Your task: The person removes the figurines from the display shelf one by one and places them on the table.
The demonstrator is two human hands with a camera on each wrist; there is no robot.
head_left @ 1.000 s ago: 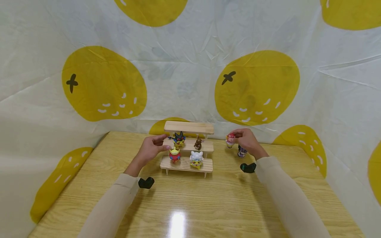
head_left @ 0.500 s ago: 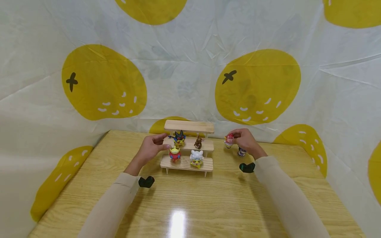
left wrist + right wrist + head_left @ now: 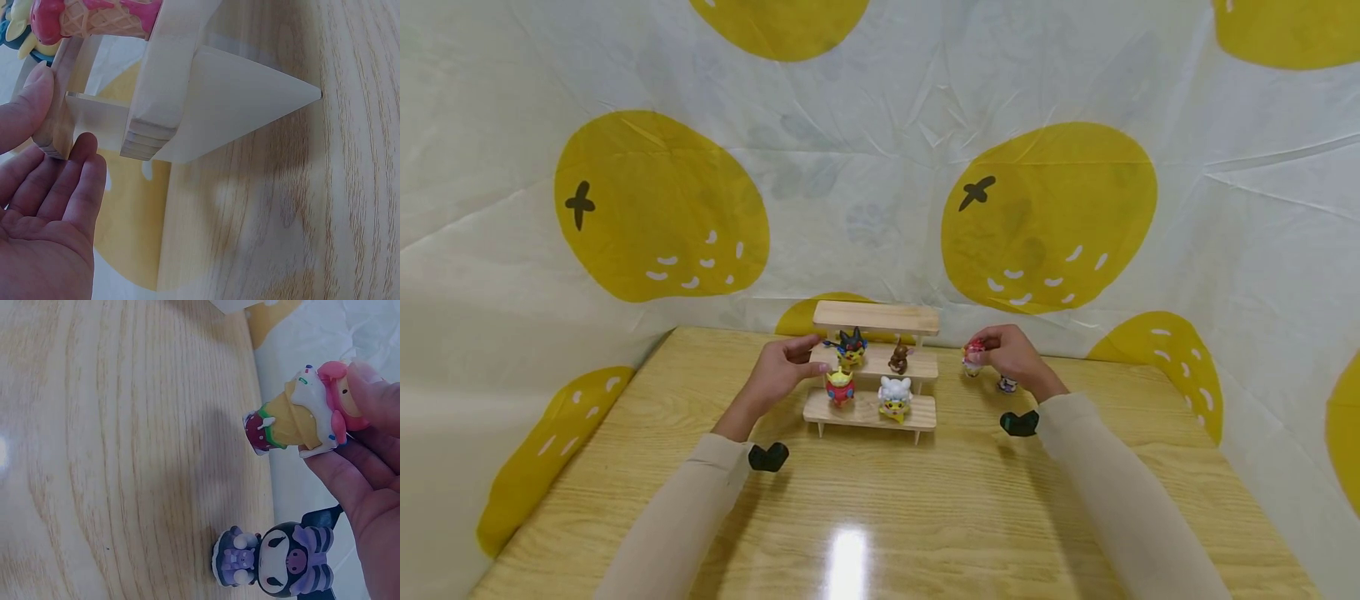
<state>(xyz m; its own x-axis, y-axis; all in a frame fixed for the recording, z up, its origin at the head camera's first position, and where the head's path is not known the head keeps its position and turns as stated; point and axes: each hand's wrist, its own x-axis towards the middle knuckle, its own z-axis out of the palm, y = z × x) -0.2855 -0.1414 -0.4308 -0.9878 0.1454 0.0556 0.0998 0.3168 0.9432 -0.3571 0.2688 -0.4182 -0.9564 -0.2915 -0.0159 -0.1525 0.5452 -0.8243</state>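
My left hand point(image 3: 775, 373) grips the left end of the middle board of a three-tier wooden display stand point(image 3: 876, 317); in the left wrist view the thumb lies over the board point(image 3: 56, 119) and the fingers beneath. My right hand point(image 3: 1015, 354) pinches a pink-hooded figurine point(image 3: 294, 415) with a cone-shaped body by its head, a little above the table and right of the stand. A black-and-purple figurine point(image 3: 275, 561) stands below that hand. The middle tier carries a black-eared figurine point(image 3: 852, 350) and a brown one point(image 3: 899, 358).
On the lowest tier are a red figurine with a yellow top point(image 3: 840, 388) and a white-capped yellow one point(image 3: 895, 400). The wooden table point(image 3: 880, 500) ends against a white cloth point(image 3: 865, 225) printed with large yellow fruit. Dark camera pieces point(image 3: 768, 457) sit at both wrists.
My right hand has drifted slightly left toward the stand, carrying the pink-hooded figurine. The left hand keeps its grip, and the stand has not visibly moved.
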